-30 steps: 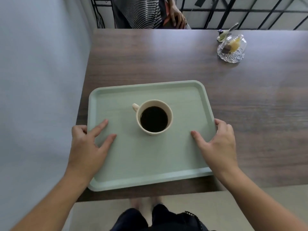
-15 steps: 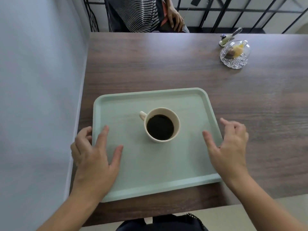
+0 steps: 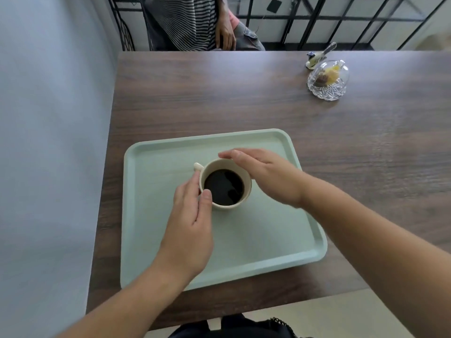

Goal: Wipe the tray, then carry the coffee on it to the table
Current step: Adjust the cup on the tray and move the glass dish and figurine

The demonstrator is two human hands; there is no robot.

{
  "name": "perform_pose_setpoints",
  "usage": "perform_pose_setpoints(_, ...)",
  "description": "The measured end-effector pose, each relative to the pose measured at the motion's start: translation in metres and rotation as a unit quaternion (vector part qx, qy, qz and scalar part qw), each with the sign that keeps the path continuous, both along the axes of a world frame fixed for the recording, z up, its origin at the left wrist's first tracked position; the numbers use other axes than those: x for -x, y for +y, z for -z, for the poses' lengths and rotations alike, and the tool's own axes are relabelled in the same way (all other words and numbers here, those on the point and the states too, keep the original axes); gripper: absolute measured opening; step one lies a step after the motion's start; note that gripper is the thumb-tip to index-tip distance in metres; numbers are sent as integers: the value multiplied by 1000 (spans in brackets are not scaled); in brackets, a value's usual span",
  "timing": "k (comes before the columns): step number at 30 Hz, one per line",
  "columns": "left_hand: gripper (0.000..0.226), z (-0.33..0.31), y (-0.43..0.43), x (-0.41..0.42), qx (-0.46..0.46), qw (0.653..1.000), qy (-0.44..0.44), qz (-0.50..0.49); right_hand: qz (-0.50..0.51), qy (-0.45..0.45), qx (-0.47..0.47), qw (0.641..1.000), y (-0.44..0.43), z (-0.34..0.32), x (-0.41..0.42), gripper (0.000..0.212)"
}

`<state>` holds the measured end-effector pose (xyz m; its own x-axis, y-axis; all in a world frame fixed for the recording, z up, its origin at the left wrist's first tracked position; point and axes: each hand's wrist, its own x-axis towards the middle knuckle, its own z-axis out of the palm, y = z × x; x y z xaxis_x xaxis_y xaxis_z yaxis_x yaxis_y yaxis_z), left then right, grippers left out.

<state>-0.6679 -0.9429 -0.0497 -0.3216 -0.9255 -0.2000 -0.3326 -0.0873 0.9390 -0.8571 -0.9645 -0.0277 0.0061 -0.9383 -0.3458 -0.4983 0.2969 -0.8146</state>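
A pale green tray (image 3: 256, 237) lies on the dark wooden table (image 3: 219, 93), near its front left corner. A cream cup of black coffee (image 3: 224, 187) stands in the tray's middle, its handle pointing far left. My left hand (image 3: 190, 228) wraps the cup's near left side, with the thumb on the rim and the fingers by the handle. My right hand (image 3: 266, 174) curves along the cup's far right side. Its fingers are stretched out and slightly blurred, and I cannot tell if they touch the cup.
A lidded cut-glass dish (image 3: 328, 80) and a small bird figurine (image 3: 317, 57) stand at the table's far right. A person in a striped top (image 3: 185, 20) sits beyond the far edge, before a black railing. A grey wall (image 3: 48, 142) borders the table's left side.
Both hands have left the tray's near side edges and come in to the cup, one on each side. The tray and cup stay in place on the table.
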Motion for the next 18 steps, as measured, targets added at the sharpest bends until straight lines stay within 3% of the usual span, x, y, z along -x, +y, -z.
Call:
perform_pose_setpoints(4, 43, 5, -14, -3, -35, 998, 26, 34, 114, -89, 10, 989, 27, 5, -13, 46)
perform_pose_setpoints(9, 37, 0, -40, 1, -63, 993, 70, 65, 216, -202, 8, 955, 52, 6, -28, 27)
perform_pose_setpoints(14, 35, -12, -65, 8, -78, 985, 55, 141, 141, -64, 59, 986, 73, 16, -36, 56)
perform_pose_setpoints(18, 37, -13, -84, 15, -70, 974, 4, 214, 152, 38, 123, 980, 77, 30, -44, 66)
